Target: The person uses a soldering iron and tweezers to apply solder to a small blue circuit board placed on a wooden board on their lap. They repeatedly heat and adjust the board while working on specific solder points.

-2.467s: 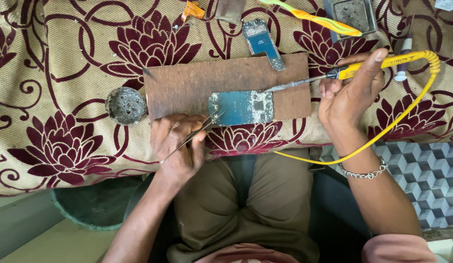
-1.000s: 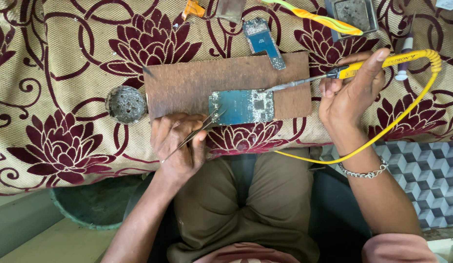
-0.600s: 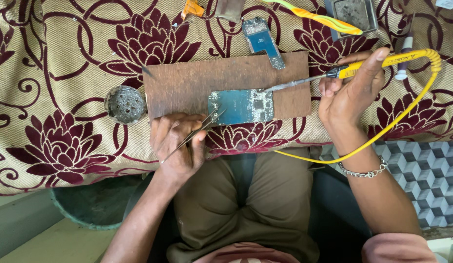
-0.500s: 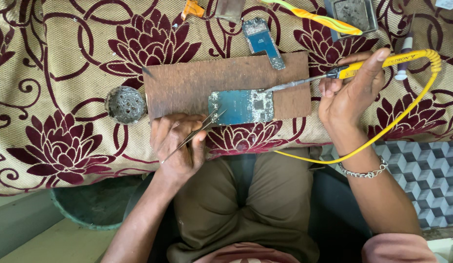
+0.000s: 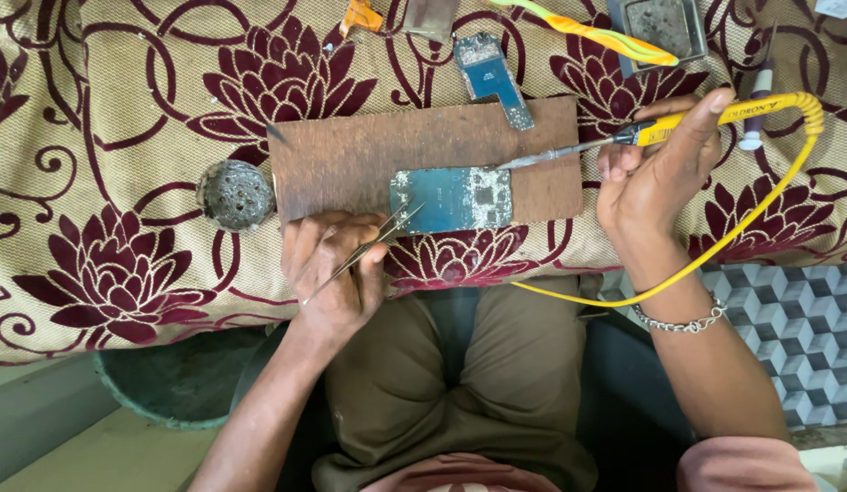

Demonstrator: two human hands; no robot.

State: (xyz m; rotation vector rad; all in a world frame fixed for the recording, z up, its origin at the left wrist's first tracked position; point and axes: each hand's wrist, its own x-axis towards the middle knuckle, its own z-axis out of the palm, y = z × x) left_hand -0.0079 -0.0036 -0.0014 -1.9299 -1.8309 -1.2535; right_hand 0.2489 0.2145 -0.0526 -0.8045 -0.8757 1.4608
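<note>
We saw the right hand (image 5: 656, 178) gripping the soldering iron (image 5: 624, 137), pointing left onto the board (image 5: 452, 198), seemingly touching; the left hand (image 5: 330, 269) pinched tweezers (image 5: 369, 248) angled up-right toward it

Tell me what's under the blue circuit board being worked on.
The blue circuit board lies on a brown board, which rests on the floral cloth. What the cloth covers is hidden.

A single head-worn camera is looking almost straight down from close above, facing the cloth-covered surface (image 5: 123, 137) along the top, the person's lap below, and both forearms reaching up from the bottom edge.
</note>
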